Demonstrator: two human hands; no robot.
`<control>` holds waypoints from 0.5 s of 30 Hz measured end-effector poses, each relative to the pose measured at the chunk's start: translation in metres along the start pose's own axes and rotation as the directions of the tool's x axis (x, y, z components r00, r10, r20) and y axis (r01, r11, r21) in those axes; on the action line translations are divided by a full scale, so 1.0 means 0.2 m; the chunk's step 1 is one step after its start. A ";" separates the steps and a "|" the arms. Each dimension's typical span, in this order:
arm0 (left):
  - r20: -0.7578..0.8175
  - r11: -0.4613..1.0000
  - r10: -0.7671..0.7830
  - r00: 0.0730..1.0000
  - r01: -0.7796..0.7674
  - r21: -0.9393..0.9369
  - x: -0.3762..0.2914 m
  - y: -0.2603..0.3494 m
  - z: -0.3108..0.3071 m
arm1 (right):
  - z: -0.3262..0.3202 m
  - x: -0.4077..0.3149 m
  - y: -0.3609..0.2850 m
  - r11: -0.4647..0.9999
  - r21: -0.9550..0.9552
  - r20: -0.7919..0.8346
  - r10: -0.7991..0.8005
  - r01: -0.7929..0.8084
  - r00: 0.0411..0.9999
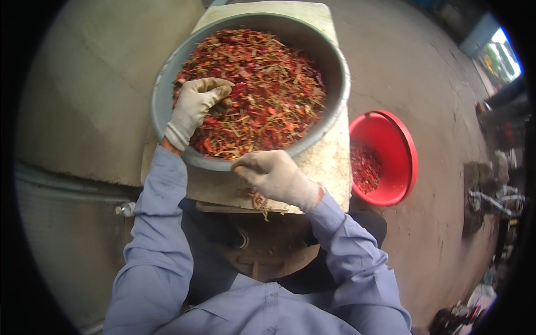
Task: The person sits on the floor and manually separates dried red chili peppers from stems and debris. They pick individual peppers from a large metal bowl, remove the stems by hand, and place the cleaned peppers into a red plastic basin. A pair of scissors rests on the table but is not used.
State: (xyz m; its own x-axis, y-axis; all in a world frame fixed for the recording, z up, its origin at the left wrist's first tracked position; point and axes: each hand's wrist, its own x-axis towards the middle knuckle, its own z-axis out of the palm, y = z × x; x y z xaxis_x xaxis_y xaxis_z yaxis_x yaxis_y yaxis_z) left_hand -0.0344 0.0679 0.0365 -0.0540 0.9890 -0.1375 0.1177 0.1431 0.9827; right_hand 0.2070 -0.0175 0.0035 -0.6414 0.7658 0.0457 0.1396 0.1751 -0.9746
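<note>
A wide grey basin [345, 79] stands before me, heaped with chopped dried red chili pieces [268, 67] mixed with straw-coloured stalks. Over the left part of the heap, my left hand [197, 102], in a soiled white knit glove, pinches a dark red chili piece [238, 89] between thumb and fingertips. My right hand [276, 176], gloved alike, is at the basin's near rim with its fingers drawn together. Whether anything is between those fingers is hidden. Just below it, a small clump of stalks and scraps [260, 203] is at the board's near edge.
The basin rests on a worn pale board [324, 163]. To its right, a red plastic bucket [391, 167] holds some red chili pieces. A clear bottle-like object [125, 209] is at the left. Assorted equipment [494, 197] lines the far right.
</note>
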 end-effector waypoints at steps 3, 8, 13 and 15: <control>0.119 0.999 0.018 0.993 -0.022 0.031 -0.06 0.07 0.24 | 0.01 -0.03 0.01 0.988 -0.100 0.173 0.130 -0.114 0.976; 0.394 0.968 0.083 0.915 -0.167 0.185 -0.09 0.19 0.71 | 0.01 -0.08 0.01 0.941 -0.339 0.361 0.102 0.028 0.927; 0.533 0.910 0.115 0.838 -0.304 0.283 -0.07 0.26 1.14 | 0.01 -0.10 0.01 0.850 -0.515 0.405 0.125 0.113 0.906; 0.604 0.938 0.137 0.785 -0.299 0.175 -0.08 0.26 1.23 | 0.00 -0.11 0.03 0.828 -0.544 0.378 0.095 0.137 0.921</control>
State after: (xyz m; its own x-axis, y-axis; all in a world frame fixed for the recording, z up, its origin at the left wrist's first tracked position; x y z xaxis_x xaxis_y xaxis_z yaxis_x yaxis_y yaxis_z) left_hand 0.2164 0.0687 0.0590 0.5728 0.8183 -0.0480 0.3000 -0.1547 0.9413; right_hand 0.2208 -0.0336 -0.0027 -0.8623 0.4884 -0.1336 0.4378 0.5866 -0.6813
